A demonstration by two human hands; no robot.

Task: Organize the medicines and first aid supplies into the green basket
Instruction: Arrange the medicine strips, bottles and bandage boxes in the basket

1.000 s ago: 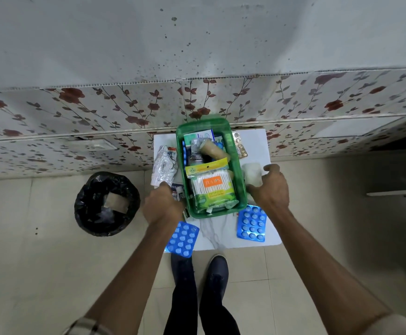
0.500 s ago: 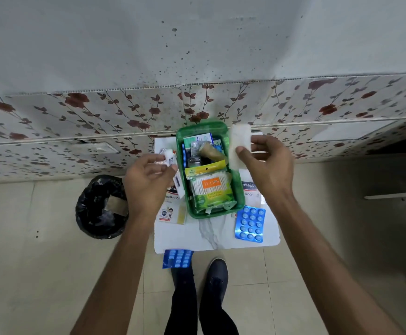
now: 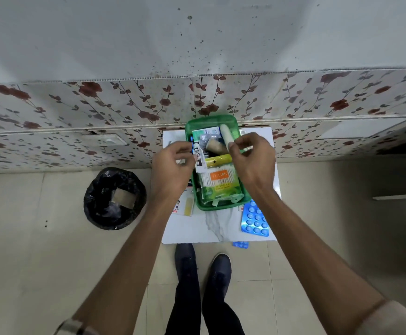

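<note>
Standing on a small white table (image 3: pixel 221 228) against the floral-tiled wall, the green basket (image 3: pixel 203 207) holds a cotton swab pack (image 3: pixel 217 181), a tan bandage roll (image 3: pixel 215 146) and small boxes. Head view: the left hand (image 3: pixel 173 169) pinches a white ointment tube (image 3: pixel 199 157) at the basket's left rim; the right hand (image 3: pixel 252 160) grips a white gauze roll (image 3: pixel 226 136) over its far end. A blue blister pack (image 3: pixel 255 220) lies just right of the basket; a black bin (image 3: pixel 115 198) stands on the floor

white table (image 3: pixel 192 232), green basket (image 3: pixel 221 207), blue blister pack (image 3: pixel 254 220)
</note>
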